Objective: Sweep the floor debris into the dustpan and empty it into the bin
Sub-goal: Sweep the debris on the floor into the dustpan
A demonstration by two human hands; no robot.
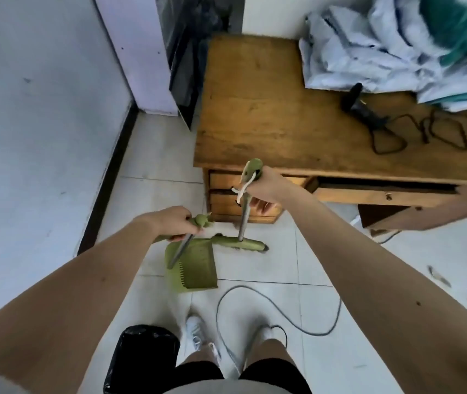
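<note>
My left hand (pixel 174 221) grips the top of the long handle of a green dustpan (pixel 194 268), whose pan rests on the tiled floor in front of my feet. My right hand (pixel 263 189) holds the green top of a broom handle (pixel 245 214). The green broom head (pixel 239 243) touches the floor just beyond the pan's far right corner. A bin lined with a black bag (pixel 144 356) stands at my left foot. Small bits of debris (pixel 438 277) lie on the tiles to the right.
A wooden desk (pixel 269 109) with drawers stands right behind the broom, carrying plastic bags (pixel 383 44) and a black corded tool (pixel 361 108). A grey cable (pixel 283 308) loops over the floor near my feet. A white wall (pixel 27 137) runs along the left.
</note>
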